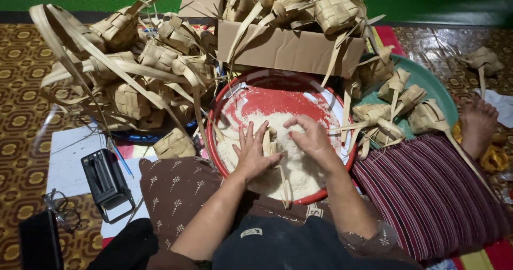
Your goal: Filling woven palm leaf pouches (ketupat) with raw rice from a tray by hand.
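Our left hand [254, 152] and right hand [310, 137] hold a small woven palm-leaf pouch [269, 141] between curled fingers, over white rice [299, 168] in a red basin [235, 101] at our lap.

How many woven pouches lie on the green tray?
About 6: pouches clustered on the green tray, right of the red basin. One sits at the near edge, another by the box. Others may hide beneath.
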